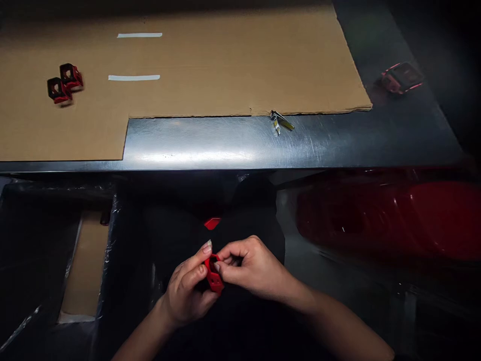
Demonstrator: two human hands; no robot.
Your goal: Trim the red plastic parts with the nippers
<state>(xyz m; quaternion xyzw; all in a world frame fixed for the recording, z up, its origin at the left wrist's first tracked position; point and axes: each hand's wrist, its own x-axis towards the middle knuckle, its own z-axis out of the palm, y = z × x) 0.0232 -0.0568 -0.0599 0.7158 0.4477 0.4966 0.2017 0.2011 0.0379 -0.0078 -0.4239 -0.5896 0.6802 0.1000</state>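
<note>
Red moulded plastic bracket (214, 275), an open-framed piece, sits clamped between both hands, low over a dark surface (169, 235) (too shadowed to name). The left hand (186, 286) grips its lower body while the right hand (251, 265) pinches its upper edge, a hold that seems to keep the part steady between them. Beyond, a brushed steel tabletop (195, 145) carries a flat brown corrugated cardboard sheet (233, 65) bearing two white tape strips (139, 35) and two angular black-and-red parts (71, 75), set close together. A small metal clipper-like tool (280, 122) lies at the cardboard's edge.
</note>
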